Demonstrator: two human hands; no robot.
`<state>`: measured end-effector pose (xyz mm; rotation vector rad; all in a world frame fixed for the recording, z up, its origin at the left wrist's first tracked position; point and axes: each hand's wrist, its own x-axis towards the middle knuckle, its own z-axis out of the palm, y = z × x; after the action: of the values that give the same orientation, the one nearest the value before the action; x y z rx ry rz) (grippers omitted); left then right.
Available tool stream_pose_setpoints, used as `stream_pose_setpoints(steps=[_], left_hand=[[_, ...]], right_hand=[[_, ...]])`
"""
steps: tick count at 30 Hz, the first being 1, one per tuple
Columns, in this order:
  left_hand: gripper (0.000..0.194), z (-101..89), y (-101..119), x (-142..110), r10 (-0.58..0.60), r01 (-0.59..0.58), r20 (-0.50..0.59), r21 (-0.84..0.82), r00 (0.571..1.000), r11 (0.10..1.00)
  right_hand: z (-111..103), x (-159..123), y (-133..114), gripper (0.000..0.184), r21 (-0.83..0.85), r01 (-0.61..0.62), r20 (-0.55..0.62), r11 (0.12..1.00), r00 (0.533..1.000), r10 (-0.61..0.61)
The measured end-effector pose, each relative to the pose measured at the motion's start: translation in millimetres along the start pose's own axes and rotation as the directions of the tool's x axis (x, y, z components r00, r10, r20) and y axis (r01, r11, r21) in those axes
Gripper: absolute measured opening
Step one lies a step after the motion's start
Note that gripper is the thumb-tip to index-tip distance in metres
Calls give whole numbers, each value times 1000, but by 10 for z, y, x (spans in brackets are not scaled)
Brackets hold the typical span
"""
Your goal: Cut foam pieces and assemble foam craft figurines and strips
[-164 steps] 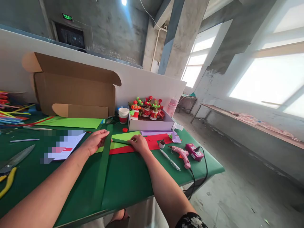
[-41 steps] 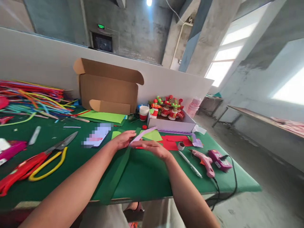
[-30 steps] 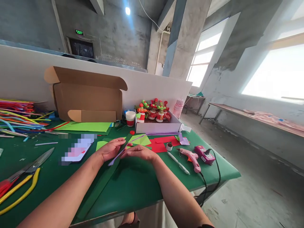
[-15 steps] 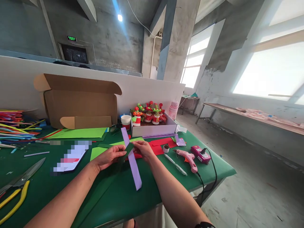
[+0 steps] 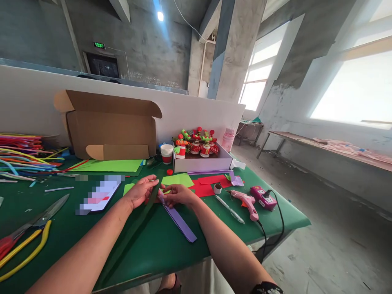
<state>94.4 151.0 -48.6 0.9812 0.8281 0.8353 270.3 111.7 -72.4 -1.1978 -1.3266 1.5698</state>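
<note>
A dark green paper strip point(image 5: 139, 222) runs from my fingers down toward the near table edge. My left hand point(image 5: 142, 191) is closed, pinching this strip near its upper end. My right hand point(image 5: 177, 194) is closed on a purple paper strip point(image 5: 180, 222), which appears doubled over, its two layers slanting down to the right. The strips meet between my hands; my fingers partly hide how they join. Behind and beside the hands lie light green paper point(image 5: 177, 180) and red paper point(image 5: 205, 189) on the green table point(image 5: 171, 261).
At right are a pink glue gun point(image 5: 246, 202), a purple plug box point(image 5: 263, 197), a pen point(image 5: 230, 209) and a tape roll point(image 5: 217, 188). Scissors point(image 5: 39, 224) and a phone point(image 5: 102, 194) lie left. A box of red-green figures point(image 5: 202, 164), paper cups point(image 5: 167, 153) and a cardboard box point(image 5: 112, 126) stand behind.
The purple strip's upper end, which stuck up past the green strip, has come down over its lower part. My right hand has shifted from the green strip onto the purple fold.
</note>
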Motion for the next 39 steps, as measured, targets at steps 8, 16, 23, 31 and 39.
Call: stream_pose_setpoints(steps=[8,16,23,31,39], left_hand=[[16,-104,90,74,78,-102,-292,-71,953,992],[20,-102,38,86,62,-78,-243,-58,968,995],[22,-157,95,101,102,-121,-218,-76,971,990],[30,-117,23,108,36,-38,-63,-36,997,999],[14,-21,6,53,-48,48,-11,22,999,999]], right_hand=[[181,-69,-92,30,-856,-38,-197,516,946,-258],[185,-75,-115,15,-849,-66,-205,524,956,-211],[27,-31,-103,15,-529,28,-312,848,923,-225],[-75,-86,-182,37,306,120,-100,944,991,-93],[38,-70,-121,41,164,12,-79,986,997,1]])
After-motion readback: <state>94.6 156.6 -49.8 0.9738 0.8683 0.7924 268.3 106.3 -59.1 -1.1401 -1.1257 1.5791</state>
